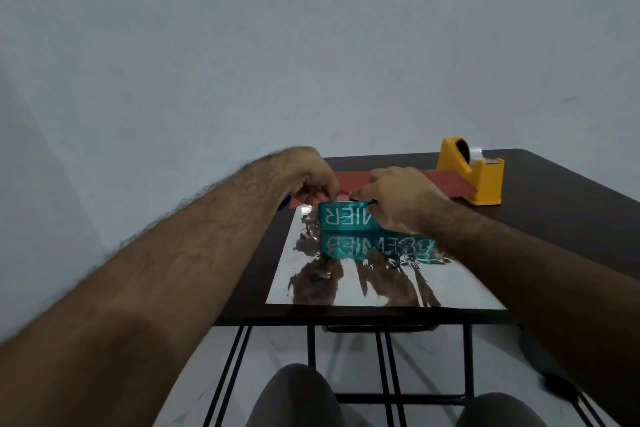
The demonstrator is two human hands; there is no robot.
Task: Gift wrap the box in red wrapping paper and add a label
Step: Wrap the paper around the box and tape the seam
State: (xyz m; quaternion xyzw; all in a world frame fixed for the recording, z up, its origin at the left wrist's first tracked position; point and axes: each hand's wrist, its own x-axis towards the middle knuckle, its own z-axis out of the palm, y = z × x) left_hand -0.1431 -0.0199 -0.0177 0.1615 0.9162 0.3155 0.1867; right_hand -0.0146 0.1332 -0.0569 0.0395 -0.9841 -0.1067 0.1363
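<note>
A teal box (346, 217) with white letters lies on the wrapping paper (367, 284), whose shiny silver inner side faces up and mirrors the box. The paper's red outer side (446, 180) shows where its far edge is folded up over the box. My left hand (308, 173) has its fingers curled around the red edge at the box's far left corner. My right hand (401, 198) rests over the box's right end, thumb and fingers pinching the red edge on top of the box. The box's right end is hidden under that hand.
A yellow tape dispenser (472, 172) with a clear roll stands at the back right of the dark table (554, 218), touching the red paper edge. A blue object (284, 202) peeks out beside my left wrist. My knees show below the table's front edge.
</note>
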